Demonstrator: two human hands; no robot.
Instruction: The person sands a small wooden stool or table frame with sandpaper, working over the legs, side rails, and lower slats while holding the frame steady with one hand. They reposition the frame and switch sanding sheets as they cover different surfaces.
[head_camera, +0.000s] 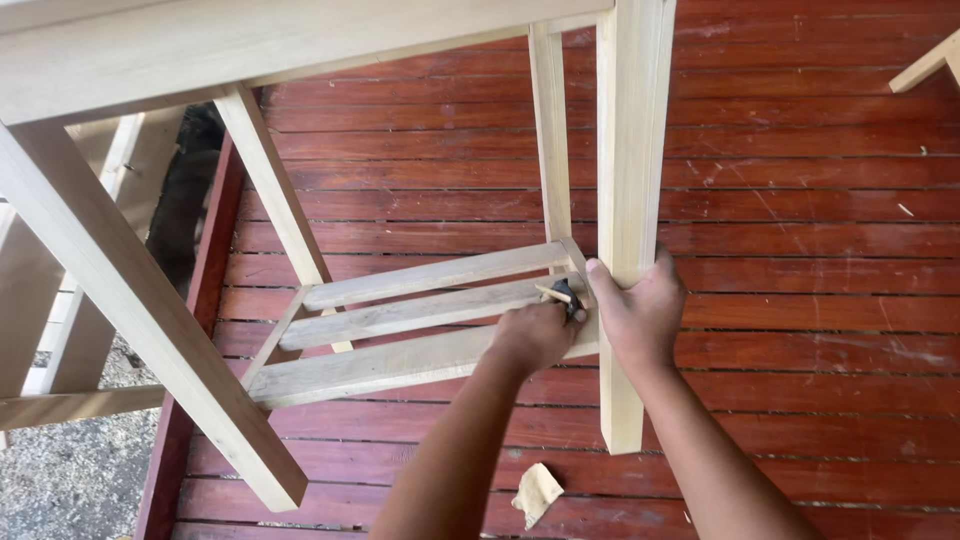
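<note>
**Inspector:** Red-brown floorboards (800, 200) are running across the whole view, scuffed and scratched in places. At the left edge they are ending at a dark red board (195, 300), with grey gravel (70, 470) lying beyond it.

**Clerk:** And what is standing on them?

**Inspector:** A pale, unpainted wooden table (250, 40) is filling the upper left, seen from above. Three slats (420, 315) are forming a low shelf between its legs.

**Clerk:** The hands?

**Inspector:** The right hand (640, 310) is wrapping around the near right leg (630, 200), thumb on one face and fingers on the other, clamped on the wood just where the shelf is meeting it. The left hand (535, 335) is sitting just beside it, closed around a small dark tool (566, 296) (too small and too hidden to identify) and pressing it against the end of the middle slat. A thin pale sliver, possibly part of the tool, is sticking out to the left of it.

**Clerk:** Anything else worth noting?

**Inspector:** A crumpled tan scrap (537, 492), perhaps sandpaper, is lying on the boards between the forearms, well apart from both hands. More pale wood (925, 65) is poking in at the top right corner.
</note>
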